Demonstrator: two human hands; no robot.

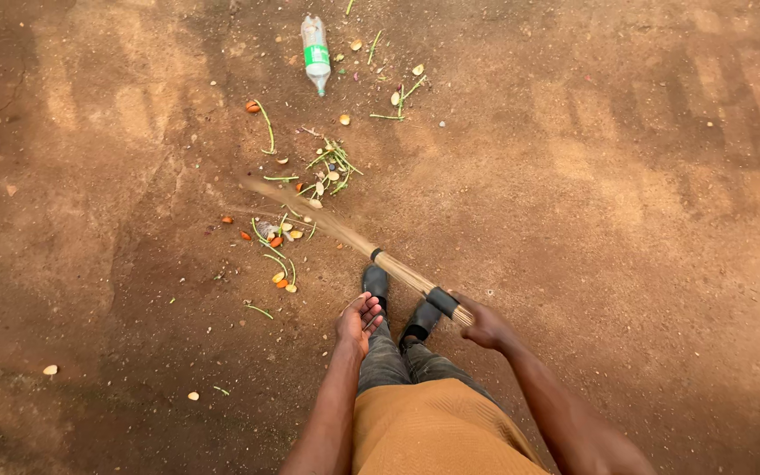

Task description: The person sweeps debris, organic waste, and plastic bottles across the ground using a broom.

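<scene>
On bare reddish dirt ground [626, 193], a straw hand broom [371, 251] runs diagonally from lower right to upper left, bound with 2 dark bands near its handle end. The right hand [484, 324] is clamped around that handle end, just past the wider band. The broom's bristle tips are blurred and fan out low over the ground among scattered litter [296, 207]: green stems, pale peel pieces and small orange bits.

The left hand [359, 320] holds nothing; its palm faces up and its fingers are loosely curled, just left of the knees and apart from the broom. Between the 2 hands, 2 dark shoes [398, 303] point toward the litter, with grey trouser legs and an ochre garment [433, 431] below them.

Farther up, beyond the litter, a clear plastic bottle [315, 54] with a green label lies on its side, more stems and peel lying just right of it. A few pale scraps sit well apart at lower left.
</scene>
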